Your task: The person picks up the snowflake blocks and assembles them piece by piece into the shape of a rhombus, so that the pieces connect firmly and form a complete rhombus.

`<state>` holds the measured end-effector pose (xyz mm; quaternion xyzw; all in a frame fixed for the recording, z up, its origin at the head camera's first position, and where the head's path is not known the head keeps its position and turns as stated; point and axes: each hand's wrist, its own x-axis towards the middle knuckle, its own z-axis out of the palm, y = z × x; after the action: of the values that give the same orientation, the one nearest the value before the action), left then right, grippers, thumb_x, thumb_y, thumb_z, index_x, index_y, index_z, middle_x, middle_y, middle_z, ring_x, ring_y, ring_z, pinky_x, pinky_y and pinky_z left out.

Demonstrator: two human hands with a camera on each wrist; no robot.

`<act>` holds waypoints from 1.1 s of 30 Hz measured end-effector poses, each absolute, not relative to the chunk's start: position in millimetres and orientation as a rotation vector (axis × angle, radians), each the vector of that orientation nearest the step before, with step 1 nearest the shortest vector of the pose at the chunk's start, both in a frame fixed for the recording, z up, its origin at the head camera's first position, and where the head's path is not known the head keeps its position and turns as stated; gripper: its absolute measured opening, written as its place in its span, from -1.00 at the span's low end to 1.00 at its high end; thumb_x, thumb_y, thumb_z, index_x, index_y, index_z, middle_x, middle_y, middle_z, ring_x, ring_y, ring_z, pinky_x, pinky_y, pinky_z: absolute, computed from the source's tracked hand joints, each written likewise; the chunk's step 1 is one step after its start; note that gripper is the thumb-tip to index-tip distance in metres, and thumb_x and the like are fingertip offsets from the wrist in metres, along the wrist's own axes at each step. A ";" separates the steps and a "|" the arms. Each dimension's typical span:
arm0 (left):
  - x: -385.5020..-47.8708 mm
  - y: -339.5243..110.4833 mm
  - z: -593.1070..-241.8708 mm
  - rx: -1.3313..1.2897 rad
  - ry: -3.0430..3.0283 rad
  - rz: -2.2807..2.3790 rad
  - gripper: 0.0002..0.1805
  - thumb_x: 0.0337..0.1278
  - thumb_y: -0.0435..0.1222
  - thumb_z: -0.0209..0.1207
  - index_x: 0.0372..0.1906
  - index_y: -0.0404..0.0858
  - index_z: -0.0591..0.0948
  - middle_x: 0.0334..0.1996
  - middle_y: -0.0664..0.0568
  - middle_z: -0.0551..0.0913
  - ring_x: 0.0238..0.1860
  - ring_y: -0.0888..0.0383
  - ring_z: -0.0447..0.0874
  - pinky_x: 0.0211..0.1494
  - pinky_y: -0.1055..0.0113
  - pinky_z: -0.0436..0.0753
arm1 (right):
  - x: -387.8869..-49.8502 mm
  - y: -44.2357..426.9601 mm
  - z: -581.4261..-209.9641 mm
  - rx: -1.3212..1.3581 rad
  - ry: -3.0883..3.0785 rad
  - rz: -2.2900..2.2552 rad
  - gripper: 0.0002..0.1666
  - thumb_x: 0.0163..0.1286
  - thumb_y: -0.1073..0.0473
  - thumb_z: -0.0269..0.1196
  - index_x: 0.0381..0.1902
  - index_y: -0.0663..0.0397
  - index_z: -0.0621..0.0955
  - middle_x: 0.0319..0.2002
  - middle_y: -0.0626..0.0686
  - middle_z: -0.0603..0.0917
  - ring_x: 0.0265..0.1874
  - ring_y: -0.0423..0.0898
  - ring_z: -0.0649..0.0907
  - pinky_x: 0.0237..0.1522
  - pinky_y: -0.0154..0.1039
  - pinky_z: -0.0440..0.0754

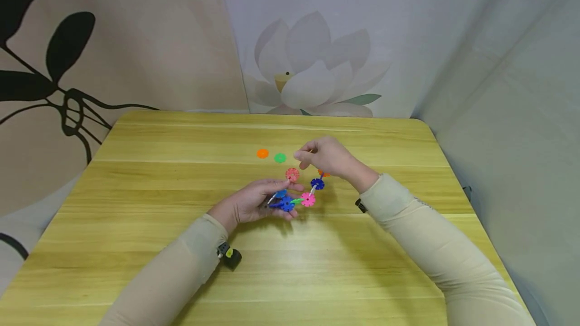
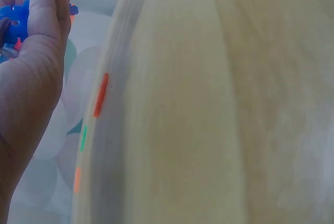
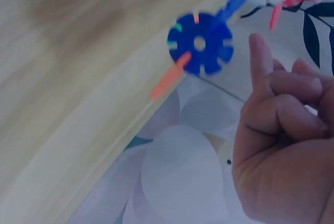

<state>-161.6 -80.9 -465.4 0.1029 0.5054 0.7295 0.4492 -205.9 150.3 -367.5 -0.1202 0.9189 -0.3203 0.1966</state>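
My left hand [image 1: 260, 199] grips one end of a chain of notched plastic discs. In the head view the chain runs from a blue disc [image 1: 287, 204] through a green disc seen edge-on [image 1: 296, 201], a pink disc [image 1: 308, 199] and a dark blue disc [image 1: 317, 183]. An orange disc [image 3: 171, 75] slots onto its far end. Above that end is my right hand [image 1: 327, 156], fingers bent and apart from the chain in the right wrist view; whether it pinches something small is hidden. A red disc [image 1: 292, 174] lies on the table beyond the left thumb.
Farther back on the wooden table [image 1: 136, 175] lie an orange disc [image 1: 263, 153] and a green disc [image 1: 280, 158]. Curtains with printed leaves and a flower [image 1: 312, 64] hang behind the table and along its right side.
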 end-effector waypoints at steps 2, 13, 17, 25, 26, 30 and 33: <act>-161.2 -83.0 -464.5 0.250 1.259 1.806 -0.33 0.76 0.00 -0.09 0.59 -0.42 0.33 0.49 -0.41 0.45 -0.08 -0.02 0.90 0.04 0.23 0.88 | -213.0 155.4 -366.3 -0.365 2.604 -0.882 -0.61 0.68 -0.17 0.18 -0.03 -0.08 0.79 -0.08 0.01 0.88 -0.29 -0.05 0.70 -0.26 -0.20 0.64; -153.9 -113.5 -460.6 0.307 1.322 1.759 -0.33 0.77 -0.02 -0.12 0.57 -0.48 0.32 0.23 -0.17 0.73 -0.11 -0.01 0.89 0.03 0.19 0.89 | -271.3 166.1 -408.9 -0.773 2.538 -0.646 -0.56 0.72 0.10 0.14 0.45 -0.08 0.61 0.44 0.10 0.62 0.41 0.13 0.59 0.50 0.14 0.57; -152.0 -119.1 -459.1 0.296 1.313 1.747 -0.36 0.77 -0.03 -0.12 0.55 -0.45 0.36 0.18 -0.04 0.77 -0.12 0.01 0.88 0.02 0.18 0.89 | -277.4 143.8 -423.4 -0.960 2.513 -0.418 -0.52 0.71 0.09 0.16 0.50 -0.24 0.57 0.45 0.13 0.57 0.46 0.15 0.53 0.56 0.13 0.50; -158.2 -114.3 -456.2 0.308 1.315 1.748 -0.35 0.77 -0.02 -0.12 0.58 -0.42 0.33 0.23 -0.15 0.73 -0.09 0.00 0.88 0.05 0.20 0.88 | -275.5 151.1 -436.6 -0.994 2.616 -0.228 -0.50 0.61 -0.06 0.29 0.43 -0.16 0.63 0.42 0.16 0.57 0.40 0.14 0.56 0.54 0.08 0.53; -159.2 -113.5 -455.8 0.307 1.323 1.759 -0.35 0.77 -0.01 -0.11 0.58 -0.41 0.33 0.25 -0.18 0.72 -0.08 -0.01 0.88 0.05 0.20 0.88 | -275.2 157.5 -439.1 -0.971 2.648 -0.274 -0.54 0.58 -0.01 0.33 0.36 -0.08 0.69 0.39 0.17 0.61 0.37 0.14 0.59 0.49 0.07 0.58; -162.5 -108.6 -453.8 0.294 1.345 1.832 -0.32 0.75 0.02 -0.09 0.59 -0.42 0.31 0.38 -0.32 0.60 -0.02 -0.07 0.87 0.10 0.20 0.87 | -271.2 184.8 -448.7 -0.841 2.745 -0.509 -0.83 0.47 0.21 0.44 -0.13 0.22 0.85 0.12 0.18 0.77 0.16 0.14 0.71 0.31 0.05 0.72; -165.4 -103.0 -452.4 0.273 1.351 1.901 -0.31 0.74 0.04 -0.07 0.59 -0.40 0.33 0.50 -0.37 0.46 0.04 -0.12 0.85 0.14 0.19 0.86 | -267.0 199.9 -453.8 -0.719 2.759 -0.626 -0.92 0.41 0.27 0.47 -0.26 0.20 0.80 -0.03 0.15 0.81 0.02 0.10 0.74 0.19 0.02 0.76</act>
<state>-165.4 -103.0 -452.4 0.1073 0.5306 0.7466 0.3866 -267.0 199.9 -453.8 -0.2450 0.9393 -0.2130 0.1112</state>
